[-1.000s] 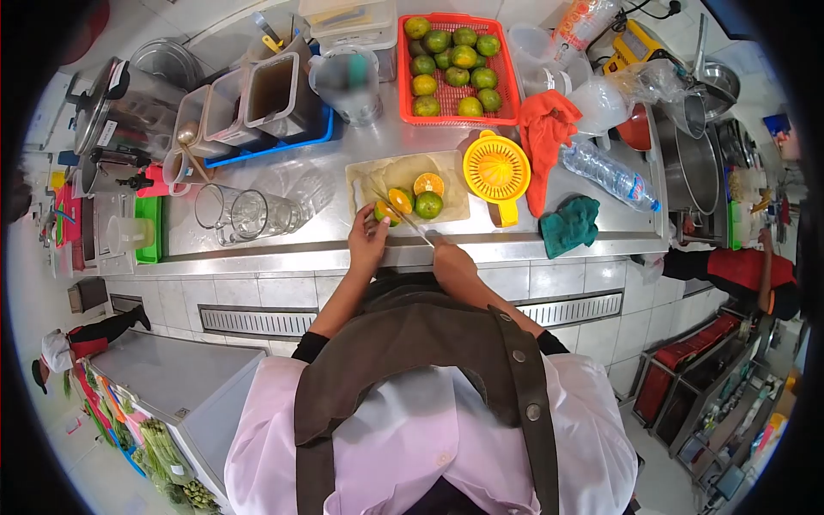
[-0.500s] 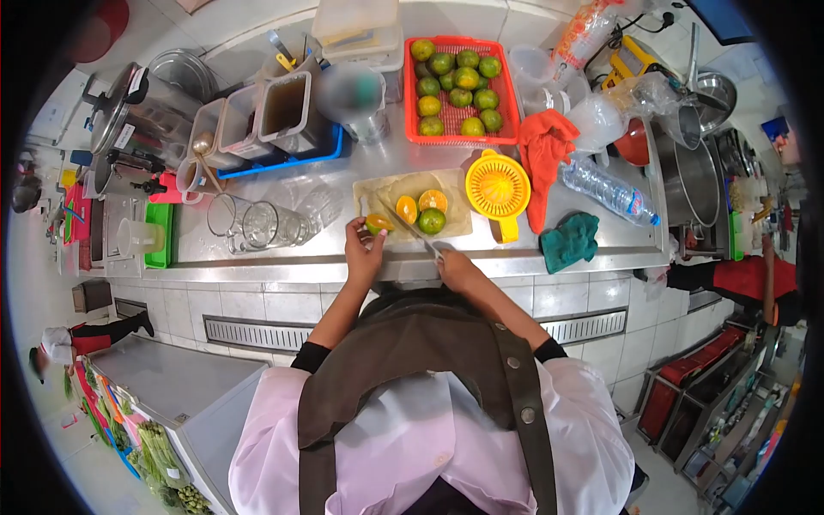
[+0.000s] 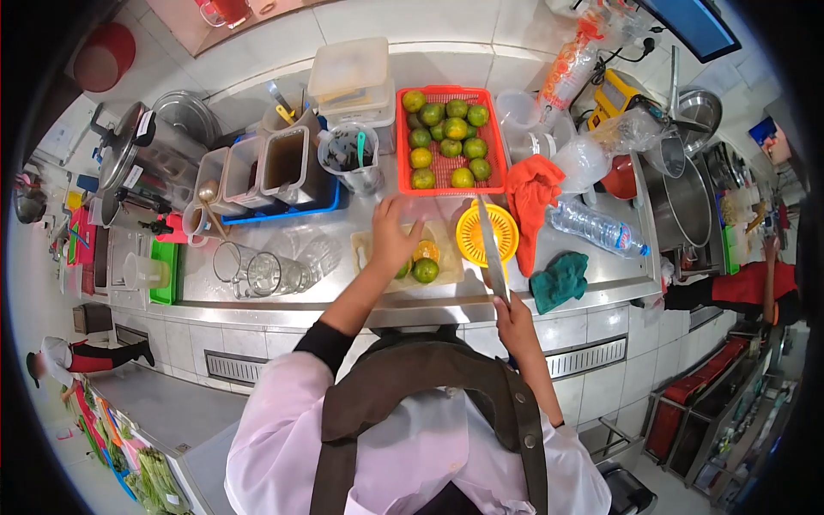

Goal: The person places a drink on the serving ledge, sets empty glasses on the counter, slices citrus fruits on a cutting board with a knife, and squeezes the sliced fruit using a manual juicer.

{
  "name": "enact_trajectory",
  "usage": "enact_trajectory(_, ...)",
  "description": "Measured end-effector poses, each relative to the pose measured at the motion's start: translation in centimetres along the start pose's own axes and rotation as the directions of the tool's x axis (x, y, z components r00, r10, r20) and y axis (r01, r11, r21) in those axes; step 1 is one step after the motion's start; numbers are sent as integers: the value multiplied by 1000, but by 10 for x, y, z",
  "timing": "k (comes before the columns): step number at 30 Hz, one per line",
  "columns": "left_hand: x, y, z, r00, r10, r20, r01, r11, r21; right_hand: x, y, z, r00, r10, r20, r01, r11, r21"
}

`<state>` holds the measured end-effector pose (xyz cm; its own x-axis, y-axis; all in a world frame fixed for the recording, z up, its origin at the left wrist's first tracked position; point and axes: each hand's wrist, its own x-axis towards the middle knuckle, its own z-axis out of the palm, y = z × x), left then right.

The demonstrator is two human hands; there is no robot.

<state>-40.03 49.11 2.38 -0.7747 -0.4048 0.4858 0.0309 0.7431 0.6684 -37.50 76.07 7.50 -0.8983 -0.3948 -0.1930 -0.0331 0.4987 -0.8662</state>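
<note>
My left hand (image 3: 396, 239) reaches over the cutting board (image 3: 450, 268) with thumb and fingers apart and nothing visible in it. On the board, beside that wrist, lie a cut orange half (image 3: 427, 250) with its flesh showing and a green-skinned orange (image 3: 425, 270). Another green piece (image 3: 402, 270) is partly covered by my forearm. My right hand (image 3: 514, 324) grips a knife (image 3: 493, 256) by the handle, its blade pointing away from me. Behind the blade sits a yellow citrus juicer (image 3: 469, 236). Farther back is a red basket (image 3: 401, 163) of several green-yellow oranges.
Glass mugs (image 3: 264, 273) stand left of the board. A blue tray (image 3: 322, 207) holds containers of dark liquid. On the right lie an orange cloth (image 3: 530, 206), a green cloth (image 3: 560, 281) and a plastic water bottle (image 3: 601, 229). Other people are at both sides.
My left hand has left the orange piece at the board's left and moved forward over the board. My right hand has lifted the knife off the board and swung it right, before the juicer.
</note>
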Motion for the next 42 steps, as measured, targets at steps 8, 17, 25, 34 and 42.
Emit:
enact_trajectory(8, 193, -45, 123, 996, -14, 84, -44, 759, 650, -36, 10, -41, 969, 176, -174, -183, 983, -24)
enact_trajectory(17, 254, -93, 130, 923, -290, 254, 61, 760, 647, -81, 64, -76, 871, 375, -319, -362, 927, 102)
enact_trajectory(25, 148, -24, 68, 928, -158, 338, 370, 509, -777, -32, 50, -82, 962, 182, -204, -189, 982, -15)
enact_trajectory(34, 81, 18, -9, 807, -230, 544, 590, 374, -716, 7, 22, -38, 999, -13, -31, 14, 999, 51)
enact_trajectory(42, 101, -27, 73, 955, -15, 296, -33, 987, 156, -6, 30, -37, 994, -5, -109, 11, 998, 55)
